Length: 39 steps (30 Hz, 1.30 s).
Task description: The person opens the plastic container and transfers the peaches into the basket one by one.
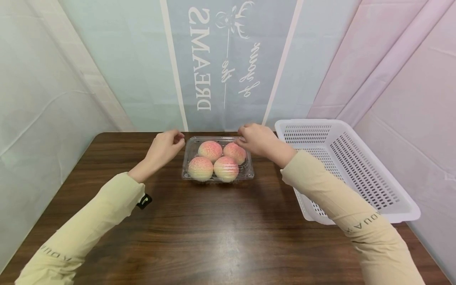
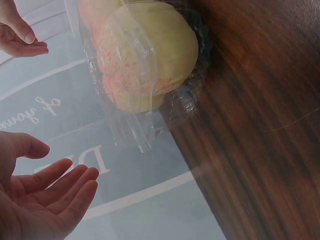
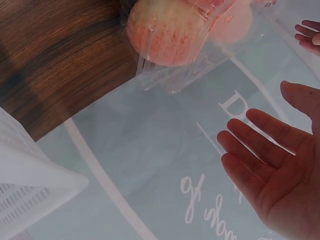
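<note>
Clear plastic box point(image 1: 246, 173) w/ four peaches point(image 1: 226, 168) is sitting flat on the dark wood table point(image 1: 213, 233), toward its far edge & approx. centre. Peaches are resting in two rows of two, pink tops showing thru the plastic. Progress, as far as pics show: all four are lying inside & the lid point(image 1: 192, 147) seems to be covering them, so filling & covering are prob. done. What's left is harder to call: can't tell if the lid's rim is snapping fully tight, as the edges are too glassy to read. Box isn't being gripped or lifted, & it's standing outside the basket.

Hands are hanging apart, one per side of the box. L hand point(image 1: 164, 145) is hovering just beside the left end, fingers loosely bent, holding nothing. R hand point(image 1: 259, 138) is overlapping the far right corner in the head view, but the right wrist view is showing its fingers spreading free, w/ a gap to the plastic.

Farther out, a white slotted basket point(image 1: 404, 215) is standing on the right, R sleeve point(image 1: 331, 190) crossing in front. Behind, a pale cloth point(image 1: 142, 79) is hanging w/ "DREAMS" lettering point(image 1: 201, 59) etc.
</note>
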Each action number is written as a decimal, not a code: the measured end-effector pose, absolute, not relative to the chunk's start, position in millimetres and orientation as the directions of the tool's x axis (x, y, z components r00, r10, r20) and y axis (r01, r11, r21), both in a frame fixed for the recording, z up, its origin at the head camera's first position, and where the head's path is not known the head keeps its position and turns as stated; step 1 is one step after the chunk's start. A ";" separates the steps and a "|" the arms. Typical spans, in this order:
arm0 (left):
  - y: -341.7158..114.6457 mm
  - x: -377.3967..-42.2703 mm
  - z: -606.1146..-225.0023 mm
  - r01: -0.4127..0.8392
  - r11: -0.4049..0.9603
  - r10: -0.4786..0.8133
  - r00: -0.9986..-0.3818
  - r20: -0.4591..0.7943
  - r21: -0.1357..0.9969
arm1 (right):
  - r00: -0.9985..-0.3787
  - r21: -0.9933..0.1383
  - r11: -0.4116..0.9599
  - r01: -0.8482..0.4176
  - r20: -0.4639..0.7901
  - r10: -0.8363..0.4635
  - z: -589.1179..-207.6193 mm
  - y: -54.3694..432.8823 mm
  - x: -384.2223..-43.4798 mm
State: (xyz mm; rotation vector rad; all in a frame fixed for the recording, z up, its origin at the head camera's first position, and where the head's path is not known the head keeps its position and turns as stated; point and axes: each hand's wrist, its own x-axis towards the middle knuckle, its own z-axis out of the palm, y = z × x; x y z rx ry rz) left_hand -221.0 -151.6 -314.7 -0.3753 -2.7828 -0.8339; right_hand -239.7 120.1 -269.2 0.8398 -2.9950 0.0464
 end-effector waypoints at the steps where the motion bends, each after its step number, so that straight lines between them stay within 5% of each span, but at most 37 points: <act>1: -151.7 -220.5 -315.0 0.294 0.804 0.176 -0.948 0.266 0.516 | -0.852 -0.018 0.852 -0.523 0.038 -0.522 -269.3 119.9 -239.2; 39: -164.1 -199.3 -335.7 0.091 0.697 0.104 -0.994 0.025 0.711 | -0.774 0.047 0.782 -0.621 0.117 -0.622 -277.4 106.2 -214.0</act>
